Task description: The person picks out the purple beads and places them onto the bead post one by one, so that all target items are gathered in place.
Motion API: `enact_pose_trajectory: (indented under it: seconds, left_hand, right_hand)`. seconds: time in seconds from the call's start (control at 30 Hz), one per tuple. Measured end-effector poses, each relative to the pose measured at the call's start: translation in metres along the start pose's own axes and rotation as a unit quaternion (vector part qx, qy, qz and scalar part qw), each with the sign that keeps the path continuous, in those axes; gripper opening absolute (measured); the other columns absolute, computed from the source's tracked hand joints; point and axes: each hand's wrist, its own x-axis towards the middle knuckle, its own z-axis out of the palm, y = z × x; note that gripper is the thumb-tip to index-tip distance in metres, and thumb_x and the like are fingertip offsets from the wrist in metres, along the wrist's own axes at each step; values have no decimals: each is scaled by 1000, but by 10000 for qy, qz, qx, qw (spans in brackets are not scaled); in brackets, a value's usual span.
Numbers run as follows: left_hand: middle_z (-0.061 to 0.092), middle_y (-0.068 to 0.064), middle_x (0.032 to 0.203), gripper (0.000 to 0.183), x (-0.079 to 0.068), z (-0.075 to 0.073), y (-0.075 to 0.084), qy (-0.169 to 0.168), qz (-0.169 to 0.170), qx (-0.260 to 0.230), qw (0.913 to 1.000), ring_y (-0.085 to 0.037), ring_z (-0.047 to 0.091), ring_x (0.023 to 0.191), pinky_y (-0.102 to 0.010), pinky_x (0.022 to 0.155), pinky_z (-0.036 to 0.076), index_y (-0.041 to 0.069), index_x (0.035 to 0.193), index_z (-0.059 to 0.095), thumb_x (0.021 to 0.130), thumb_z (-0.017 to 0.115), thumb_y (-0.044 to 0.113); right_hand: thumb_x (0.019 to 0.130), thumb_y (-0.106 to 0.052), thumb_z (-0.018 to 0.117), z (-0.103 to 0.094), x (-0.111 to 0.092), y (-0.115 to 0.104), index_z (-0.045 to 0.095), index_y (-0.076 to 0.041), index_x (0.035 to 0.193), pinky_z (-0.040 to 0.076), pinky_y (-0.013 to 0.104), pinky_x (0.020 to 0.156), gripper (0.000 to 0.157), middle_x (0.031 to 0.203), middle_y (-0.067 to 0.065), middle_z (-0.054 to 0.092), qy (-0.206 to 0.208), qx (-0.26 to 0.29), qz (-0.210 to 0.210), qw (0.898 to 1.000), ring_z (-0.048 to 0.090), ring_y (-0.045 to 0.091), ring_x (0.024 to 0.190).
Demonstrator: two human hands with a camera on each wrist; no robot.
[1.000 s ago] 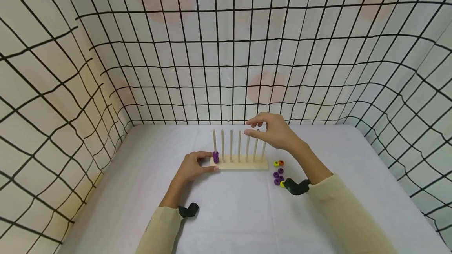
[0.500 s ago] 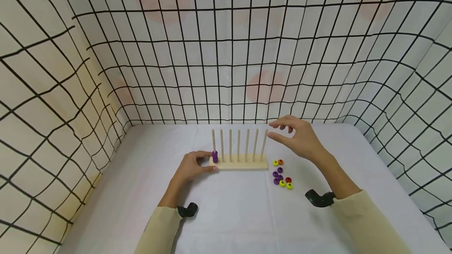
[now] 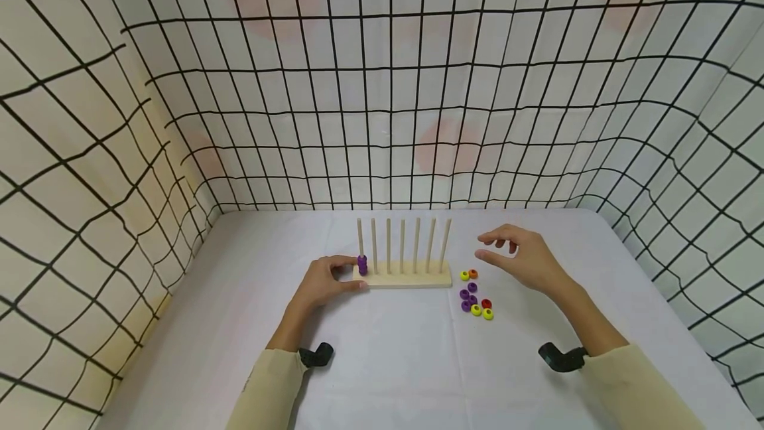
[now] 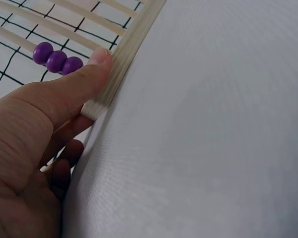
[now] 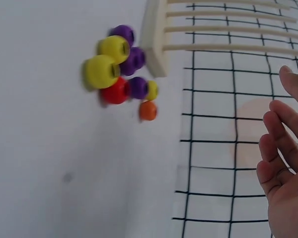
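Observation:
A pale wooden peg stand [image 3: 406, 279] with a row of upright pegs stands on the white cloth. My left hand [image 3: 322, 282] grips its left end, thumb along the front edge and fingers behind. Three purple beads [image 4: 56, 60] are stacked low on the leftmost peg; the other pegs carry none. My right hand [image 3: 525, 259] hovers in the air to the right of the stand, fingers loosely bent and apart, holding nothing. Below and left of it lie loose beads: several purple ones [image 3: 465, 306], yellow ones [image 3: 488, 314], a red bead [image 5: 115, 91] and an orange bead [image 5: 148, 110].
A white cloth [image 3: 394, 363] covers the table. Black grid netting [image 3: 382, 91] over pale sheeting rises behind the table and along both sides. A black wrist mount [image 3: 316, 354] sits at the left cuff, another black mount [image 3: 562, 358] at the right.
My right hand has moved from above the right-hand pegs out to the right and lower, uncovering the red and yellow beads. My left hand keeps its grip on the stand.

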Motion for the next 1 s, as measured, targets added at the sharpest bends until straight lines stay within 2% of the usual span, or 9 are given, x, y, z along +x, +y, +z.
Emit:
enact_pose_trajectory:
  seconds: [0.13,0.4,1.0]
  left_hand:
    - [74,0,124,54,0,0,0,12,-19,15,10000,-17,62,104,-42,93,51,27,121,78,73,93,44]
    - [73,0,127,54,1,-1,0,-40,-88,-30,9999,-19,62,109,-43,97,51,27,121,78,72,94,44]
    - [73,0,128,54,1,0,0,-81,-142,-64,9998,-21,63,113,-45,101,50,27,122,77,73,93,43]
  right_hand:
    - [90,-48,78,8,-8,15,75,-19,120,45,29,76,41,112,1,72,-139,41,122,9998,55,25,97]
    - [91,-48,77,27,-22,37,76,-16,119,46,26,74,43,107,-3,72,-241,173,174,9994,55,18,95]
    - [91,-40,79,56,-28,56,77,-21,116,46,23,73,32,100,-6,69,-578,447,343,9967,54,15,90]
